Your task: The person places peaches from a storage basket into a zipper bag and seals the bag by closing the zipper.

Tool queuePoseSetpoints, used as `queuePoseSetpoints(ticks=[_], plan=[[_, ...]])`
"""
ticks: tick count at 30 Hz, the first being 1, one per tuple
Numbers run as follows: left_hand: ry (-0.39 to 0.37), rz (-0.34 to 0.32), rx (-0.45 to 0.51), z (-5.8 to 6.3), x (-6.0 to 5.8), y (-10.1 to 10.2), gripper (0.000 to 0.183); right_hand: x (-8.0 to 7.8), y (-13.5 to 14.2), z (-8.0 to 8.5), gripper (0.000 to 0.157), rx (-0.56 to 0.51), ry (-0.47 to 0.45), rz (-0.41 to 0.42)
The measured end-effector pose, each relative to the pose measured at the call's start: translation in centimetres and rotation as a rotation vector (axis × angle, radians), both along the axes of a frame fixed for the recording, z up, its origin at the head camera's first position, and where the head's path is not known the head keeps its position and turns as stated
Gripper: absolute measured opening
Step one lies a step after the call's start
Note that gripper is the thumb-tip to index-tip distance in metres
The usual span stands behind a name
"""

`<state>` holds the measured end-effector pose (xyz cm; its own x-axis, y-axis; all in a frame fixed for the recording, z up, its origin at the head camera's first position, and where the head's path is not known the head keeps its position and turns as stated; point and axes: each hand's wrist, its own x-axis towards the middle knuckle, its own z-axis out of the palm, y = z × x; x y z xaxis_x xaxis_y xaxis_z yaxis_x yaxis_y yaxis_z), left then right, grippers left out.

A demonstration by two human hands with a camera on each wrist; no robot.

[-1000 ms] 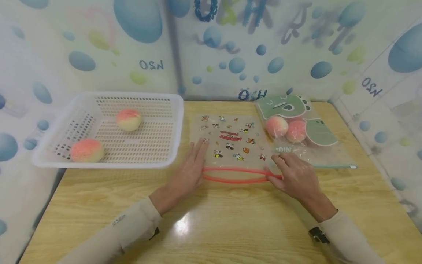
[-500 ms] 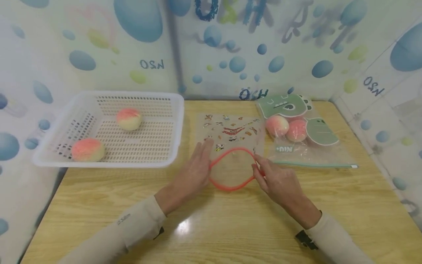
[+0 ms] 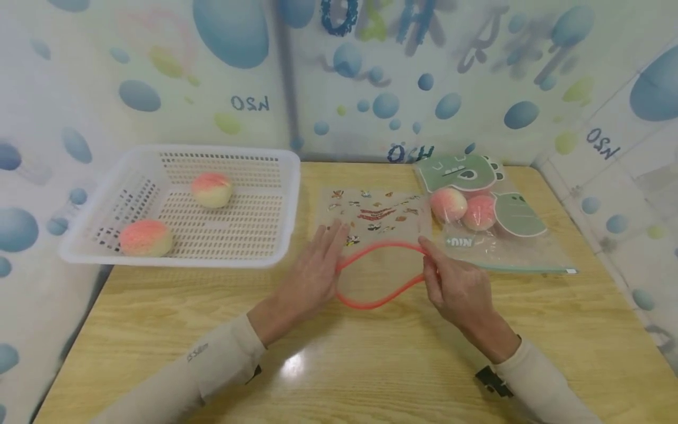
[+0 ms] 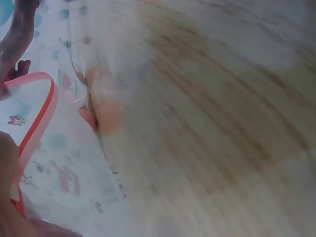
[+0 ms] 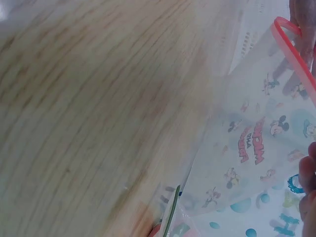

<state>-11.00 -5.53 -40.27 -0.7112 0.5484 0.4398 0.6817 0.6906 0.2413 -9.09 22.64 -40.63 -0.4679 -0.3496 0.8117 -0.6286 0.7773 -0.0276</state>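
Note:
A clear zip bag [image 3: 365, 227] printed with cartoon figures lies on the table, its red zip edge [image 3: 369, 305] spread into a wide loop toward me. Along the left end of that edge rests my left hand [image 3: 307, 285], fingers straight; its thumb is hidden in the head view. My right hand [image 3: 462, 288] pinches the right end of the red edge between thumb and fingers. The printed side of the bag [image 5: 256, 133] also shows in the right wrist view, with my right fingers [image 5: 309, 182] at the frame's edge.
A white plastic basket [image 3: 292, 206] at the left holds one peach [image 3: 212, 189] at the back and another peach [image 3: 146, 238] in front. At the right lies a green-printed zip bag [image 3: 519, 250] with two peaches inside. A patterned wall [image 3: 318, 76] stands behind the table [image 3: 339, 377].
The red edge has gone from nearly flat to a wide loop. My right hand moved left, then slightly back right, still pinching it. My left hand shifted a little right.

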Motion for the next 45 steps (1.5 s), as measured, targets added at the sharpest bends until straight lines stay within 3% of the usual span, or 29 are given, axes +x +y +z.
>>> queuePoseSetpoints(ticks=[5, 9, 12, 16, 21, 30, 36, 38, 41, 45], plan=[[0.112, 0.042, -0.074, 1.2, -0.1, 0.8, 0.071, 0.0, 0.2, -0.2, 0.038, 0.03, 0.027, 0.011], [0.202, 0.036, -0.129, 2.3, -0.4, 2.0, 0.054, 0.1, 0.1, -0.3, 0.036, 0.071, 0.09, 0.056], [0.275, 0.021, -0.118, 2.6, -0.8, 2.6, 0.041, 0.3, -0.1, -0.5, 0.035, 0.078, 0.125, 0.109], [0.315, 0.01, -0.059, 2.7, -1.0, 3.1, 0.052, 0.4, -0.4, -0.7, 0.035, 0.084, 0.112, 0.148], [0.315, -0.05, -0.001, 2.4, -1.1, 3.2, 0.07, 0.5, -0.5, -0.9, 0.036, 0.076, 0.077, 0.162], [0.212, -0.073, 0.035, 1.3, -1.0, 3.3, 0.067, 0.5, -0.6, -0.8, 0.037, 0.07, 0.073, 0.108], [0.026, -0.01, 0.072, 2.8, -0.5, 3.1, 0.067, 0.1, -0.9, 0.5, 0.039, 0.062, 0.079, 0.045], [0.002, 0.024, 0.093, 3.4, -0.5, 2.7, 0.075, -0.2, -1.1, 1.0, 0.038, 0.051, 0.086, 0.021], [0.036, 0.033, 0.132, 3.9, -0.5, 1.6, 0.084, -0.6, -1.3, 1.7, 0.038, 0.039, 0.087, 0.002], [0.123, -0.015, 0.176, 4.0, -0.5, -0.3, 0.083, -0.9, -1.1, 1.9, 0.038, 0.05, 0.069, 0.001]])
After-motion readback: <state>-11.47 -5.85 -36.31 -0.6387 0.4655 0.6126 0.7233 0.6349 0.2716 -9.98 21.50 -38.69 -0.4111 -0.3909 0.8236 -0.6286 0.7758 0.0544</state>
